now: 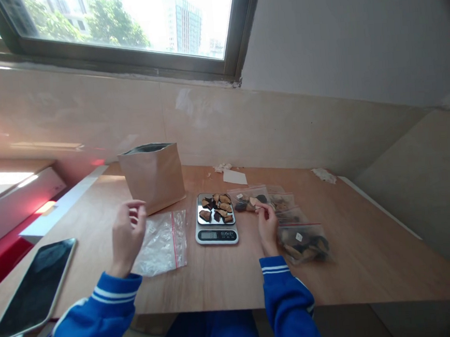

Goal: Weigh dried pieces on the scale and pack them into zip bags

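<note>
A small kitchen scale (pixel 217 236) stands mid-table, its lit display too small to read. Dried brown slices (pixel 217 206), dark-edged and chunky, lie heaped on its metal plate. To the right of the scale, my right hand (pixel 267 225) pinches a pale dried slice (pixel 254 201) between thumb and fingertips, over the zip bags. My left hand (pixel 128 236) is raised with loosely bent fingers and nothing visible in it. Beside it lies a clear zip bag (pixel 163 243) with a red seal line, flat on the table.
Behind the left hand stands an open brown paper pouch (pixel 153 176). Several filled zip bags (pixel 304 243) overlap at the right. A tablet (pixel 34 290) lies at the left edge. White paper (pixel 234 176) and crumpled tissue (pixel 324 175) lie near the wall.
</note>
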Demonstrator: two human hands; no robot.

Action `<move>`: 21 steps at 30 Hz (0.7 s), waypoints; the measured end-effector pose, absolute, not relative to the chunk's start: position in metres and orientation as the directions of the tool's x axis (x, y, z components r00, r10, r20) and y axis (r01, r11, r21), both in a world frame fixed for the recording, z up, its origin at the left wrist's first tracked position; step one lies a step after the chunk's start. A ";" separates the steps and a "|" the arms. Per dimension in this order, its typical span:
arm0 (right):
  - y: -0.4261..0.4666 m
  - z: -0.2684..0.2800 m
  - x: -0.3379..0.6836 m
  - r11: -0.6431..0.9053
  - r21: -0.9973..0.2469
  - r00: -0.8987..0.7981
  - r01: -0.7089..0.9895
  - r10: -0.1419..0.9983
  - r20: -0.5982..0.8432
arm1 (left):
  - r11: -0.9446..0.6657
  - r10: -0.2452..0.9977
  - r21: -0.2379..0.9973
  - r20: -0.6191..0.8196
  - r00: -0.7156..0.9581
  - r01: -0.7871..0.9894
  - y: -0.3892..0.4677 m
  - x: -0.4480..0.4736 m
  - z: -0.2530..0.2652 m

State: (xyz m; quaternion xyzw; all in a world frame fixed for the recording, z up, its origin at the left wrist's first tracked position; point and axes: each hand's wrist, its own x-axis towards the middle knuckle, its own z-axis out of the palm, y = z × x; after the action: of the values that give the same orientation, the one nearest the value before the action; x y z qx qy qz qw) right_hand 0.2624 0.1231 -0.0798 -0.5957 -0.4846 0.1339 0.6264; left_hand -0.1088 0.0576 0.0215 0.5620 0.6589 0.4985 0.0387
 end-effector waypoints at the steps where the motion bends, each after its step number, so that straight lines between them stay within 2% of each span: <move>1: 0.121 -0.079 0.263 0.255 -0.873 0.494 0.417 0.742 0.453 | -0.097 0.861 0.703 0.414 -0.296 0.704 0.051 -0.098 0.011; 3: 0.118 -0.076 0.263 0.268 -0.861 0.472 0.432 0.747 0.469 | -0.076 0.932 0.681 0.308 -0.191 0.728 0.040 -0.079 -0.009; 7: 0.111 -0.070 0.255 0.296 -0.810 0.401 0.507 0.750 0.525 | -0.066 0.951 0.639 0.274 -0.146 0.767 0.033 -0.057 -0.045; 12: 0.101 -0.068 0.246 0.312 -0.758 0.341 0.573 0.750 0.567 | -0.073 0.955 0.549 0.278 -0.100 0.833 0.038 -0.055 -0.069; 21: 0.088 -0.070 0.237 0.334 -0.701 0.234 0.631 0.779 0.581 | -0.139 0.953 0.542 0.302 -0.038 0.829 0.035 -0.060 -0.072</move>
State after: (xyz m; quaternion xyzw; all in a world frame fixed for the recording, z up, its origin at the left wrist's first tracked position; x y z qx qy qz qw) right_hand 0.2366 0.0884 -0.0704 -0.5731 -0.6151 0.0693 0.5370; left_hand -0.0605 0.0349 -0.0715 0.6866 0.6486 0.3132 0.0988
